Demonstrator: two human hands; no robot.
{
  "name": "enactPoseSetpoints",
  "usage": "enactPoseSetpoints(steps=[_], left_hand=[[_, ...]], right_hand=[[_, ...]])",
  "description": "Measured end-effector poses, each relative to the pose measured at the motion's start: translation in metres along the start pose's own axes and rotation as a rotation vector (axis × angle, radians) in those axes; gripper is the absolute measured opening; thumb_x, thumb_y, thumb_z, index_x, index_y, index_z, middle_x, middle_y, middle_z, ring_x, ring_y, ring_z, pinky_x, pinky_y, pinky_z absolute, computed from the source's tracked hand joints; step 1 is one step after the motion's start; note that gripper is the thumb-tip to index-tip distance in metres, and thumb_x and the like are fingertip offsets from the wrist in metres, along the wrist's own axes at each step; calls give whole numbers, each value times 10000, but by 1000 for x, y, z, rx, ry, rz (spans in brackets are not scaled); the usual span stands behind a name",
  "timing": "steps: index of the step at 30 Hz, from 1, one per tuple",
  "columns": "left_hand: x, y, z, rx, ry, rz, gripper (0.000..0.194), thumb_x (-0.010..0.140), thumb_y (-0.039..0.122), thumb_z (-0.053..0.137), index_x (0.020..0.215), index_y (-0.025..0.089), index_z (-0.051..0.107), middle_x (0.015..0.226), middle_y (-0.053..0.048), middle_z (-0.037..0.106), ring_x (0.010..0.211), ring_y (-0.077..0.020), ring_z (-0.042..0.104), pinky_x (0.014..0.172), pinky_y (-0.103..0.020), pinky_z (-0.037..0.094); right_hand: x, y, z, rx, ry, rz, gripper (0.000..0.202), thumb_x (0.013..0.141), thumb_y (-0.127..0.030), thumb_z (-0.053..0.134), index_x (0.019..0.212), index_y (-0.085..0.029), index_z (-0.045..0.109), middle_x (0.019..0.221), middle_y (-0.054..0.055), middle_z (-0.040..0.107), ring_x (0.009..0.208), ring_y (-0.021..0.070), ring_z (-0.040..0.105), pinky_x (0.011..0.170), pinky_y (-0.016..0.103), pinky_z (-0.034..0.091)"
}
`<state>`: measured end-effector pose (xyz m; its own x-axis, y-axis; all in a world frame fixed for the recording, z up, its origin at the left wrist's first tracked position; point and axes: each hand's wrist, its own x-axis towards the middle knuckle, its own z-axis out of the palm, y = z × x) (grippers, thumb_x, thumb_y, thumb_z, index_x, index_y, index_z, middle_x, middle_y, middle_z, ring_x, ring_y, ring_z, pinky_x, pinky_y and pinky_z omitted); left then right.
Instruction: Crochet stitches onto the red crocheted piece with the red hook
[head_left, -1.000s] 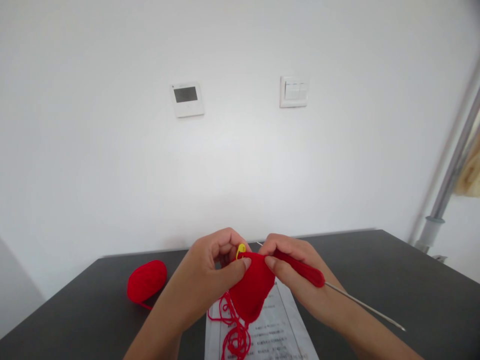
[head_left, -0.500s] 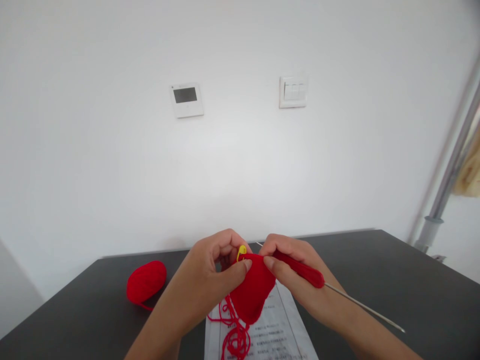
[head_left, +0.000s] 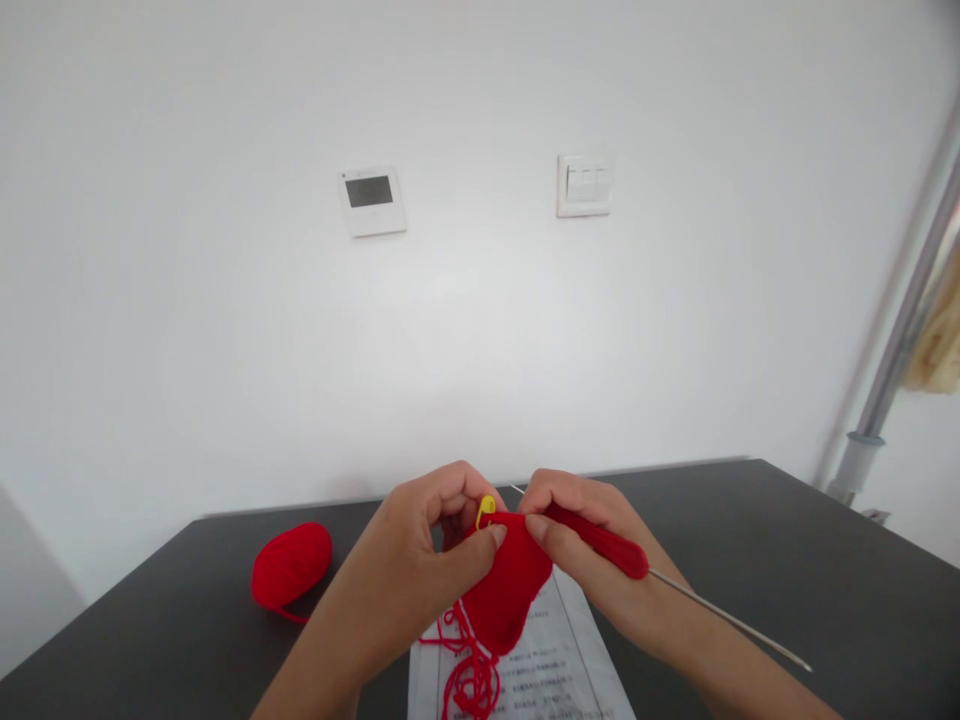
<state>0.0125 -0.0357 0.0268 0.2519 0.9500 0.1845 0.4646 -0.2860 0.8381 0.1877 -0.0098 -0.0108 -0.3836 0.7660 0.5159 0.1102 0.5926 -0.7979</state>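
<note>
A red crocheted piece (head_left: 511,590) hangs between my two hands, its top edge pinched on both sides. My left hand (head_left: 439,540) is closed on its upper left edge, thumb in front. Beside that thumb a yellow stitch marker (head_left: 487,508) is clipped to the edge. My right hand (head_left: 581,525) pinches the upper right edge and also holds a crochet hook with a red handle (head_left: 619,548). One metal end of the hook points down right over my forearm; the other tip shows above my fingers. Loose red yarn (head_left: 472,680) dangles below the piece.
A ball of red yarn (head_left: 291,565) lies on the dark table (head_left: 180,610) at left. Under my hands is a printed sheet (head_left: 551,670). On the white wall are a thermostat panel (head_left: 373,202) and a light switch (head_left: 585,186); a grey pipe (head_left: 904,320) runs at right.
The stitch marker and the top edge of the crocheted piece have shifted slightly down and right. Both hands keep their grip, almost still.
</note>
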Motion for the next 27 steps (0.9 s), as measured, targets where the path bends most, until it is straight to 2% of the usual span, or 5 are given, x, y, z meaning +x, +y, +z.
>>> enactPoseSetpoints(steps=[6, 27], left_hand=[[-1, 0, 0, 27, 10, 6, 75, 785, 219, 521, 716, 191, 529, 609, 37, 528, 581, -120, 441, 558, -252, 356], [-2, 5, 1, 61, -6, 6, 65, 764, 197, 530, 699, 196, 531, 601, 37, 524, 585, -125, 445, 559, -247, 367]], right_hand=[[-1, 0, 1, 17, 1, 11, 151, 829, -183, 482, 702, -177, 564, 637, -15, 537, 575, 114, 475, 533, 231, 360], [1, -4, 1, -37, 15, -23, 176, 815, -165, 502, 642, -186, 523, 607, -29, 500, 558, 107, 453, 518, 225, 339]])
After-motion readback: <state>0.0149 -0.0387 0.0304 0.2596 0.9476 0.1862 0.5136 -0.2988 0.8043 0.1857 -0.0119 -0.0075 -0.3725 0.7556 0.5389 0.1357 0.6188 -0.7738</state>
